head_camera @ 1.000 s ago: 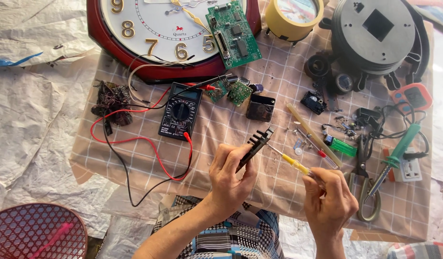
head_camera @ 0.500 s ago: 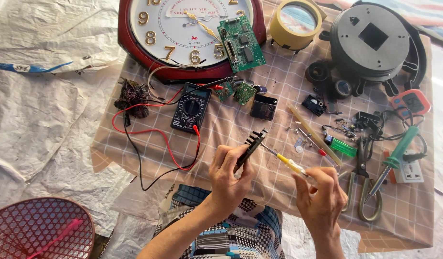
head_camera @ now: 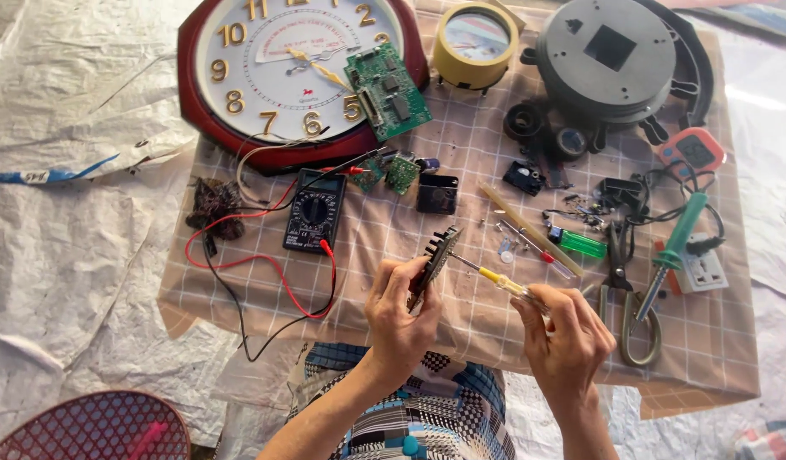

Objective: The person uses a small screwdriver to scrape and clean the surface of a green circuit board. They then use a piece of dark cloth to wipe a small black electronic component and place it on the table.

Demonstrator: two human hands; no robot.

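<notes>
Patterned fabric [head_camera: 427, 417] at bottom edge, person's lap, nearest to camera. Left hand [head_camera: 399, 317] is gripping a small dark finned board [head_camera: 434, 255], fingers clamped on its lower part, holding it tilted up above the checked cloth [head_camera: 461, 315]. Right hand [head_camera: 563, 334] is closing fingers around the yellow-handled screwdriver [head_camera: 492, 277]; shaft is pointing left, tip touching the board's edge. Versus earlier frames: both hands are keeping the same grip, board and screwdriver staying in contact; the view is shifting so the clock sits more to the left and more of its face is showing, and the hands sit slightly right of where they were.

Red mesh basket [head_camera: 91, 426] at bottom left corner, on crinkled white sheeting [head_camera: 61, 255]. Mid cloth: black multimeter [head_camera: 315, 209] lying flat with red and black leads [head_camera: 265, 264] looping toward the person. Right of the hands: scissors [head_camera: 627, 307], green-handled soldering iron [head_camera: 676, 247], white socket block [head_camera: 704, 271], green marker-like tube [head_camera: 585, 244]. Small green circuit pieces [head_camera: 393, 173] and a black square module [head_camera: 436, 194] just past the multimeter. Far: red-rimmed wall clock [head_camera: 282, 77] with green circuit board [head_camera: 386, 91] lying on its face, yellow tape roll [head_camera: 476, 43], grey round housing [head_camera: 610, 55], small orange-red timer [head_camera: 691, 153] at right.
</notes>
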